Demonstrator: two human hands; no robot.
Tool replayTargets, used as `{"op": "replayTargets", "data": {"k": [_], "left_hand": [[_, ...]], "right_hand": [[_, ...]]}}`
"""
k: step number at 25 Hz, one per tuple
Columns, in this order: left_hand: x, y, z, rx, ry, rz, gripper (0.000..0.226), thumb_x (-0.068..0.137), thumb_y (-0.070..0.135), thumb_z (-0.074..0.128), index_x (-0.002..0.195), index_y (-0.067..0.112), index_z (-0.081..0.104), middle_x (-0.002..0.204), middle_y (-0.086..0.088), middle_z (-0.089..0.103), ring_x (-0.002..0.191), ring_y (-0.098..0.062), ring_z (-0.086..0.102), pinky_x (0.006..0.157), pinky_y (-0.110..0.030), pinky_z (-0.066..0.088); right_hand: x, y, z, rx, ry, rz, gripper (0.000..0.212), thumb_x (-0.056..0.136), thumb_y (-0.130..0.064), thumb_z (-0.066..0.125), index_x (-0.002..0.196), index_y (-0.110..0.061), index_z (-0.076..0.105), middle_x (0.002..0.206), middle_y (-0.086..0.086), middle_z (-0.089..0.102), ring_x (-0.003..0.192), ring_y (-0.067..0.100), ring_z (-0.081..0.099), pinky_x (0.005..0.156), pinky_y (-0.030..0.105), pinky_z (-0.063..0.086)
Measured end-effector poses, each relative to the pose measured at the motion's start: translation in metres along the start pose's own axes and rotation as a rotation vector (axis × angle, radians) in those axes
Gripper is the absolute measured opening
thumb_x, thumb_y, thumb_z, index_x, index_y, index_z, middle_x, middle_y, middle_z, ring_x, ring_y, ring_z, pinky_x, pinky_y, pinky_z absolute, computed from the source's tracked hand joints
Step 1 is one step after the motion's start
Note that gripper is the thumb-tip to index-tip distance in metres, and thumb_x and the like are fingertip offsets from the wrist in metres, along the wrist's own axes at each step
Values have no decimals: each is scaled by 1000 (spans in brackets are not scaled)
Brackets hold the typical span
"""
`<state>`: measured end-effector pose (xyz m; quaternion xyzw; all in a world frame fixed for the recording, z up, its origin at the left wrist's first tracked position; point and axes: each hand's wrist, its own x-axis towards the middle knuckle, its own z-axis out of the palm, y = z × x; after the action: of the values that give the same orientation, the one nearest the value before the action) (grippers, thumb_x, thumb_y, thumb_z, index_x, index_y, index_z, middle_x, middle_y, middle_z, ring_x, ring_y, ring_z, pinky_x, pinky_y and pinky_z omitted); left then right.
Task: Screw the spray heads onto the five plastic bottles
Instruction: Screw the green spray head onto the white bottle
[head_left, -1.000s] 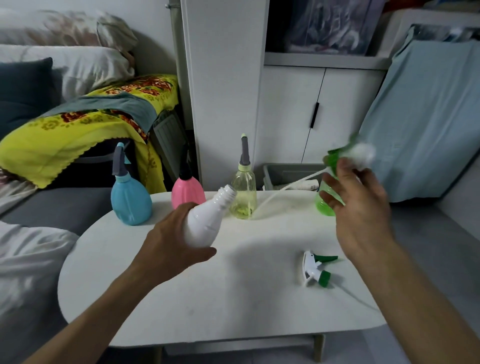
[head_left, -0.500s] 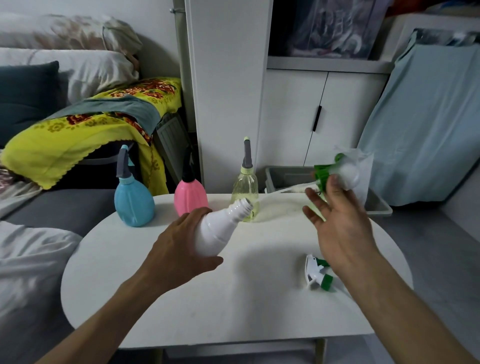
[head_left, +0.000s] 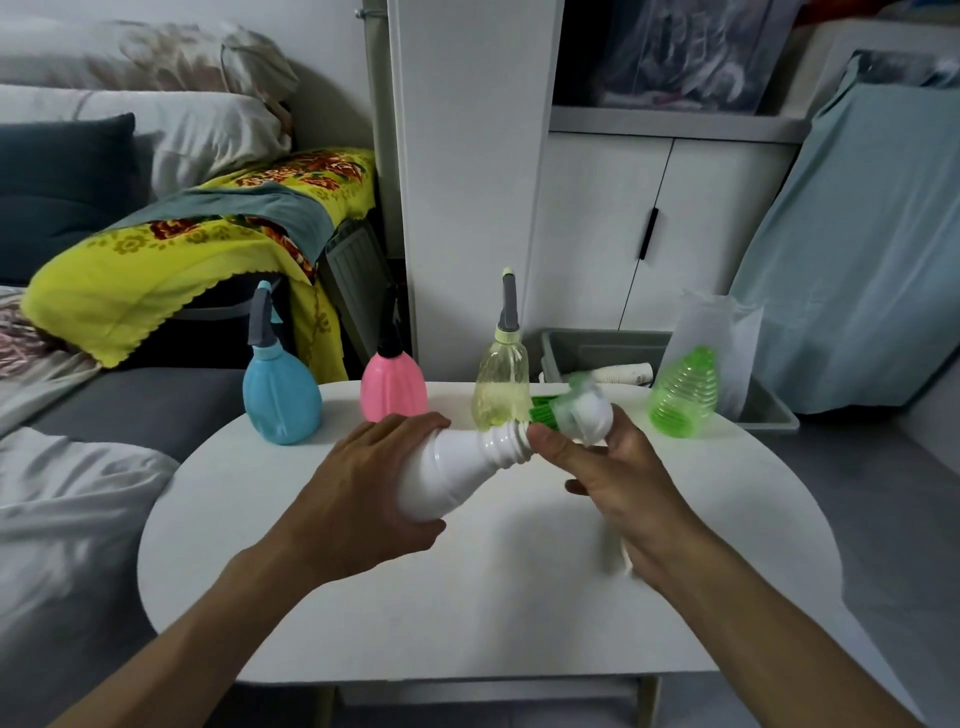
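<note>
White oval table (head_left: 519, 613): bears four standing bottles along its far edge; two bare forearms reach over the near side.

Left hand (head_left: 363, 499): wrapped around the body of the white bottle (head_left: 452, 478), holding it clear of the tabletop, tilted, its threaded neck pointing up and to the right.

Right hand (head_left: 618, 478): gripping a white and green spray head (head_left: 576, 413), thumb and fingers closed on it. The head is blurred; it sits just at the open mouth of the white bottle, touching or nearly so, I cannot tell which. It is not seated on the threads, which show bare.

Blue bottle (head_left: 281, 400): far left of the row, upright, grey spray head fitted.

Pink bottle (head_left: 393, 387): next along, upright, dark spray head fitted.

Pale yellow clear bottle (head_left: 501, 389): centre of the row, upright, grey spray head fitted; it stands just behind the white bottle's neck.

Green ribbed bottle (head_left: 683, 395): far right of the row, upright, well apart from the hands, no head on it.

Grey bin (head_left: 769, 410): on the floor behind the table.
</note>
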<state>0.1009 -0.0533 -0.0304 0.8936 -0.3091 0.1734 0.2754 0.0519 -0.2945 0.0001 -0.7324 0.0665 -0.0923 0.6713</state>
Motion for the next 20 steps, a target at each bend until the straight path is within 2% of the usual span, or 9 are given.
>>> {"op": "replayTargets", "data": {"k": [2,3,4,5,7,9,11,16,20], "left_hand": [[0,-2,-6,33,-26,39,95,45,40,93,127,41,43,109,23,51,91,-7,53,81,-13,39],[0,-2,-9,33,-44,42,95,46,39,93,126,42,43,108,23,51,91,-8,54,80,-18,43],[0,-1,-12,20,-65,36,93,47,39,93,124,46,42,107,26,51,91,-8,55,80,-22,46],[0,-1,-15,-3,-86,28,90,48,40,91,122,50,41,106,30,50,92,-8,55,81,-22,47],[-2,-1,-20,-23,-120,37,84,49,43,87,119,52,42,106,32,51,93,-8,57,80,-23,50],[-3,-1,-24,-14,-152,56,83,49,45,84,121,48,43,107,26,55,93,-8,57,79,-26,53],[-4,-1,-25,1,-180,58,84,49,45,83,121,48,42,107,25,55,93,-9,57,78,-29,53],[-6,-4,-29,31,-240,36,84,50,43,85,120,52,39,106,27,53,94,-7,55,79,-32,54],[-5,1,-33,16,-189,64,84,49,40,85,123,45,46,108,23,57,92,-9,57,77,-31,54]], "right_hand": [[1,0,-7,-238,27,-72,107,54,-68,82,144,-41,31,145,-16,43,129,8,44,95,24,39],[2,0,-11,-387,9,-187,114,58,-70,77,150,-40,17,153,-17,29,137,4,30,101,21,31],[2,0,-14,-518,-29,-324,107,65,-71,72,151,-38,17,155,-18,25,140,1,23,106,18,26],[2,-3,-16,-597,-84,-426,92,70,-70,69,146,-38,29,152,-19,32,139,0,26,107,16,27],[0,-9,-17,-601,-183,-476,59,71,-66,68,121,-37,55,126,-26,55,123,-2,46,99,19,38],[-1,-12,-18,-629,-217,-577,43,72,-58,72,104,-31,64,104,-27,60,113,-7,50,93,12,36],[-2,-12,-18,-706,-246,-675,36,73,-49,75,102,-29,66,103,-30,57,109,-10,48,94,10,34],[-7,-9,-11,-585,-362,-614,34,75,-26,80,100,-31,57,100,-12,60,95,14,59,78,25,47],[-6,-12,-12,-414,-336,-536,35,73,-34,80,99,-32,58,96,-10,63,85,16,63,72,27,52]]}}
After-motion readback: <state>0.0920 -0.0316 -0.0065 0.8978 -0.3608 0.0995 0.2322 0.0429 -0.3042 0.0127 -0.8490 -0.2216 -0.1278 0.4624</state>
